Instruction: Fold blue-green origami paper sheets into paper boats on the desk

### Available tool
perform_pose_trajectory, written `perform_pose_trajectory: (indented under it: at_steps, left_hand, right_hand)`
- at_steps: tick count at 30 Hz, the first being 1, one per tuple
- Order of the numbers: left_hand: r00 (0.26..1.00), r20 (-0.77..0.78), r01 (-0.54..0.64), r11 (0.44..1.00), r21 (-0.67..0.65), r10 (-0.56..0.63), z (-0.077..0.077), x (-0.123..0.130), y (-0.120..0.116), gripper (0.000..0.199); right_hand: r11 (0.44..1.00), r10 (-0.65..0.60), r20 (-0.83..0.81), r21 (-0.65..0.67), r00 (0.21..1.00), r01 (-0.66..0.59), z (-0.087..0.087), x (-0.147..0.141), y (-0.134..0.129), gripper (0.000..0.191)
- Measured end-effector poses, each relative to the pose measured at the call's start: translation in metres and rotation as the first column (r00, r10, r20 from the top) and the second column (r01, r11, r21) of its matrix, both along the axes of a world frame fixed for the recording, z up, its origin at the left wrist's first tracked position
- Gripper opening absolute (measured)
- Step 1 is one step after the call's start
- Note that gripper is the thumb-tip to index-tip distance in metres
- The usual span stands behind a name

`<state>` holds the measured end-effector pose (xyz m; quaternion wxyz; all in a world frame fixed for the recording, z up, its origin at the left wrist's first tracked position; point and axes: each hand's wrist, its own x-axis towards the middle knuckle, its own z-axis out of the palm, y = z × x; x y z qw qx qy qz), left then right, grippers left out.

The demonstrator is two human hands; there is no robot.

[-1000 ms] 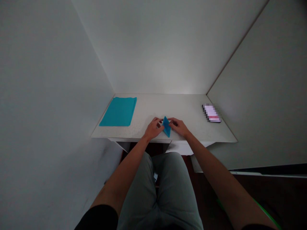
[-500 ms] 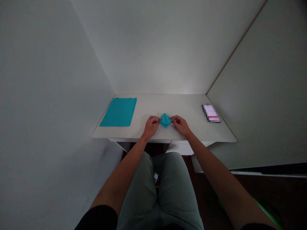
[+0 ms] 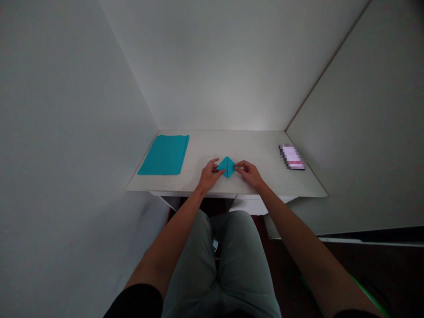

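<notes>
The folded paper (image 3: pixel 227 167) is at the middle part of the white desk (image 3: pixel 251 145), close to its front edge, and the two hands are at its two sides. It is blue and has the shape of a diamond, with one corner pointing away from the person and one corner pointing to the person. A dark line, which looks like a slit or a crease, goes down its middle. The left hand (image 3: pixel 212 173) is at the left corner of the folded paper and grasps it, with the thumb on the near left side and one finger lifted above. The right hand (image 3: pixel 247 171) pinches the right corner of the folded paper between thumb and fingers. I cannot tell if the folded paper touches the desk or is held a little over it. Well to the left of the folded paper, the blue sheets (image 3: pixel 164 155) lie flat in a pile, with edges not fully even. Well to the right of the folded paper lies the phone (image 3: pixel 292 157), its screen blurred by large squares. Nearer to the person than the folded paper, the drawer (image 3: pixel 251 206) is under the desk, and the legs (image 3: pixel 232 256) in grey-blue trousers are below.
</notes>
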<state>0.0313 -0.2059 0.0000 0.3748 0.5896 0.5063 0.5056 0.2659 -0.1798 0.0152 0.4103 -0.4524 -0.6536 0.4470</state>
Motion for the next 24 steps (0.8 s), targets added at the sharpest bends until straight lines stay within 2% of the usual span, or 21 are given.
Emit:
perform_pose_trajectory:
  at_steps: [2, 4, 10, 16, 24]
  left_hand:
    - [0.999, -0.037, 0.027, 1.0, 0.004, -0.027, 0.001, 0.0, 0.0, 0.039]
    - [0.998, -0.059, 0.032, 0.999, 0.009, -0.031, 0.004, 0.001, -0.001, 0.029]
    - [1.0, -0.008, -0.002, 0.999, 0.032, 0.003, 0.009, 0.002, -0.002, 0.028]
    - [0.999, 0.05, -0.004, 0.996, 0.094, 0.0, 0.008, 0.002, -0.002, 0.031]
    - [0.997, 0.078, -0.016, 0.994, 0.112, 0.008, 0.013, 0.001, -0.003, 0.035]
  right_hand:
    - [1.0, -0.012, 0.0, 0.005, 1.0, 0.012, 0.0, -0.001, 0.0, 0.056]
    - [1.0, -0.015, 0.022, 0.011, 1.0, 0.014, 0.0, -0.002, 0.001, 0.06]
    - [0.999, -0.045, 0.071, 0.031, 0.996, 0.043, -0.002, -0.001, 0.003, 0.057]
    - [0.997, -0.076, 0.034, 0.036, 0.997, 0.075, -0.003, -0.001, 0.003, 0.054]
    - [0.994, -0.086, -0.034, 0.068, 0.996, 0.088, -0.001, -0.001, 0.004, 0.052]
